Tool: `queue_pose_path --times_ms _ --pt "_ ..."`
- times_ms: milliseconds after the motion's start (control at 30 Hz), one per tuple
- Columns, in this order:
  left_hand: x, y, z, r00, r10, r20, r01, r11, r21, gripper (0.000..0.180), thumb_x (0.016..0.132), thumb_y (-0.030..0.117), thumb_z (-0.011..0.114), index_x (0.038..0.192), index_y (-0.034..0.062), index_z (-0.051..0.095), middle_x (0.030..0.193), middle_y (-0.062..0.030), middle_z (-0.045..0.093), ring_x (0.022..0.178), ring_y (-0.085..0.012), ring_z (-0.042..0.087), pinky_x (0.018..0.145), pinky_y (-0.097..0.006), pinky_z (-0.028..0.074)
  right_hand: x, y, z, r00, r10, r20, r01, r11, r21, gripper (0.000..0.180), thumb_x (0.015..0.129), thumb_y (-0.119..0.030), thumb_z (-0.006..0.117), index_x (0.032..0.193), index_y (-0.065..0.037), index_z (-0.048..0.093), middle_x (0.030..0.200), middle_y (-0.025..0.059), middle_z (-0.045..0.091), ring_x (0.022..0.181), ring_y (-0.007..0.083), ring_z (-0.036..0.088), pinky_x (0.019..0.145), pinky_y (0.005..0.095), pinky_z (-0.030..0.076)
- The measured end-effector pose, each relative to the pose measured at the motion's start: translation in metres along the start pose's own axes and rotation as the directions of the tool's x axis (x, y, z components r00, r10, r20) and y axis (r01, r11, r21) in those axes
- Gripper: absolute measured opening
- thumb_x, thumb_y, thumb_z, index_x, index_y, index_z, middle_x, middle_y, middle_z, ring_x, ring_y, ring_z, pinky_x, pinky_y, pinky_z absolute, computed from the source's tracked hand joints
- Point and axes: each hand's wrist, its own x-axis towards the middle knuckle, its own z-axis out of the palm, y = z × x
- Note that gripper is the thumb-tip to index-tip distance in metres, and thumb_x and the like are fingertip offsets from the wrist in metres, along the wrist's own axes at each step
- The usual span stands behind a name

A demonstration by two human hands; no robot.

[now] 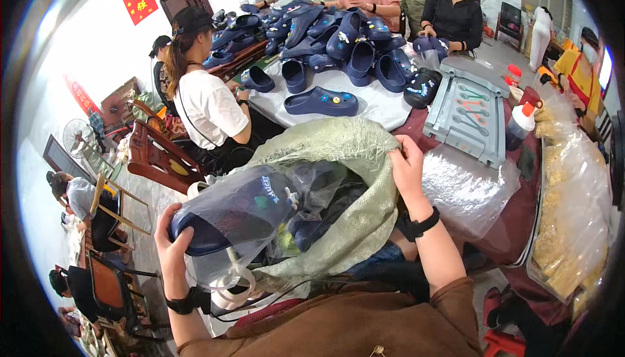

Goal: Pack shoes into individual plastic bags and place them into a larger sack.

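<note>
The left hand (170, 243), at seven o'clock, wraps its fingers around a navy clog in a clear plastic bag (237, 217). At the centre, the right hand (407, 165) pinches the rim of a green woven sack (355, 181), holding it open over more bagged shoes. Beyond, at twelve o'clock, loose navy clogs (338, 41) crowd the table (377, 106); a grey tray (469, 109) lies at two o'clock.
</note>
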Motion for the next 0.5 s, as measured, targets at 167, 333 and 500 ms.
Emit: queue_pose_path --times_ms 167,333,500 --pt "-0.008 0.012 0.005 0.999 -0.038 -0.016 0.036 0.992 -0.12 0.064 0.072 0.013 0.072 0.132 -0.0028 0.059 0.12 -0.0069 0.06 0.11 -0.0171 0.056 0.102 -0.029 0.04 -0.006 -0.032 -0.008 0.999 0.023 0.028 -0.031 0.933 0.358 0.018 0.091 0.004 0.058 0.108 0.0 0.063 0.099 0.0004 0.066 0.09 0.0084 0.06 0.083 0.0238 0.048" --pt "-0.019 0.037 0.04 0.995 -0.007 0.101 0.03 0.974 -0.226 0.069 0.069 0.018 0.074 0.133 -0.0023 0.057 0.122 -0.0062 0.059 0.11 -0.0163 0.056 0.101 -0.028 0.041 0.006 -0.06 -0.003 0.996 0.009 0.087 -0.048 0.891 0.452 0.02 0.091 0.004 0.056 0.109 -0.001 0.061 0.098 0.0004 0.065 0.09 0.0069 0.059 0.082 0.0226 0.047" --pt "-0.034 0.015 0.089 0.979 0.103 0.177 -0.119 0.99 0.078 0.058 0.066 0.012 0.077 0.122 0.0039 0.061 0.113 -0.0083 0.058 0.108 -0.0208 0.055 0.097 -0.032 0.044 0.006 -0.091 0.009 0.987 -0.08 0.142 0.0 0.872 0.49 0.019 0.092 0.005 0.055 0.109 -0.002 0.059 0.097 -0.0001 0.064 0.088 0.0056 0.058 0.08 0.022 0.046"
